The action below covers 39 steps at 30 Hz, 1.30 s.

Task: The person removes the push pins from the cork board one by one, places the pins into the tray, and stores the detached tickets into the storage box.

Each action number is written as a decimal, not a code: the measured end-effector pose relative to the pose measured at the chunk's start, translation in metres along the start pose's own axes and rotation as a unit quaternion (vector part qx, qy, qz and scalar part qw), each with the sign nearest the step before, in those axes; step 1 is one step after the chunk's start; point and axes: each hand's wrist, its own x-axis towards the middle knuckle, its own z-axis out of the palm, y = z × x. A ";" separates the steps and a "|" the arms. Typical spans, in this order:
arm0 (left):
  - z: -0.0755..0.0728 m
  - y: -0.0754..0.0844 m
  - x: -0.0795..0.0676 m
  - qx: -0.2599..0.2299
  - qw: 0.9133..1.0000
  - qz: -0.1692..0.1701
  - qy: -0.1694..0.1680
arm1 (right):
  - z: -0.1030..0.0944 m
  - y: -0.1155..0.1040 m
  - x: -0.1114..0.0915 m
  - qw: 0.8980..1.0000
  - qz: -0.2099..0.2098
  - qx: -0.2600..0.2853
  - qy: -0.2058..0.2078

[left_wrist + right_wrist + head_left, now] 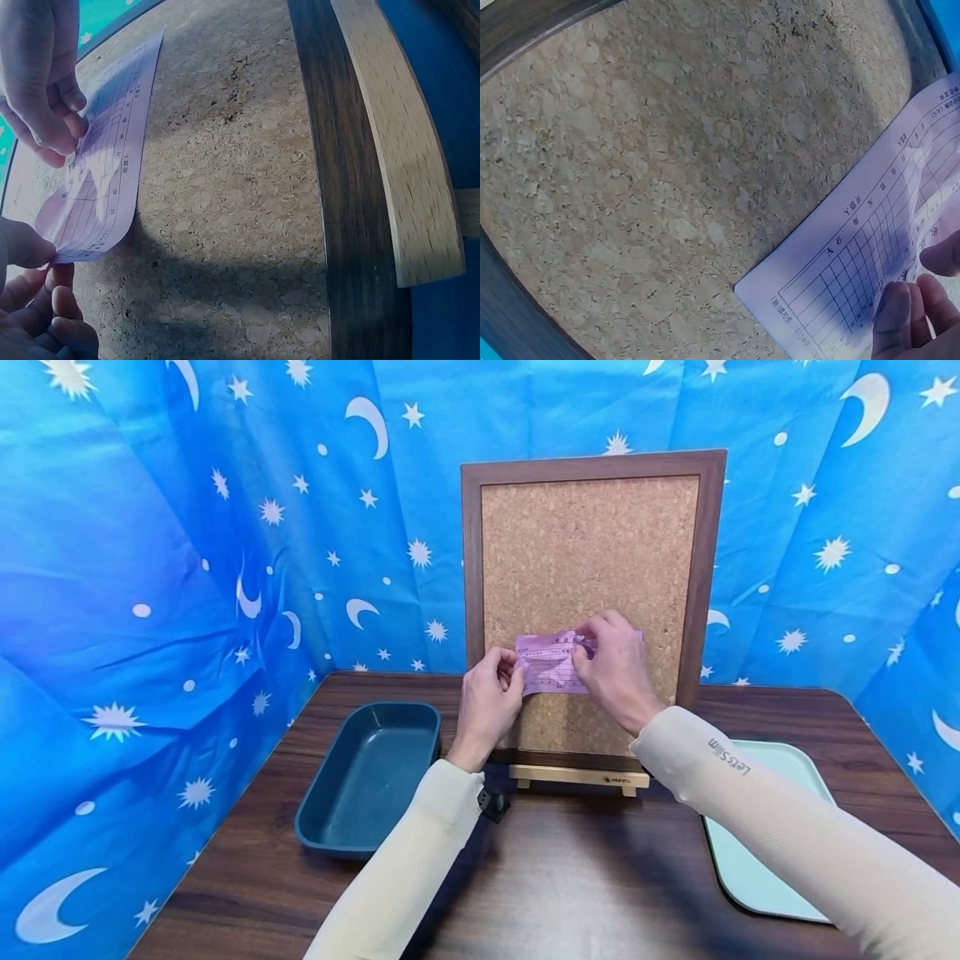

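A pink printed receipt slip (553, 672) lies across the lower part of a framed cork board (592, 552). My left hand (487, 697) pinches its left edge between thumb and fingers, and that end bends away from the cork in the left wrist view. At the slip's upper middle, my right hand (618, 668) has its fingers curled with the tips close together. A small clear, pin-like thing seems to sit between these fingertips; its exact kind is hard to make out. The slip (840, 262) has a crease near the right hand's fingers.
The board leans on a light wooden easel (577, 775) on a dark wood table (555, 877). To the left stands a deep teal tray (367, 785). A pale mint tray (757, 868) lies to the right, partly under my right forearm. Blue star-patterned cloth (420, 485) hangs behind.
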 end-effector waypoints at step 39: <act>0.000 0.004 0.003 0.015 1.000 -0.017 -0.002 | 0.005 -0.005 0.012 0.999 0.016 -0.042 0.026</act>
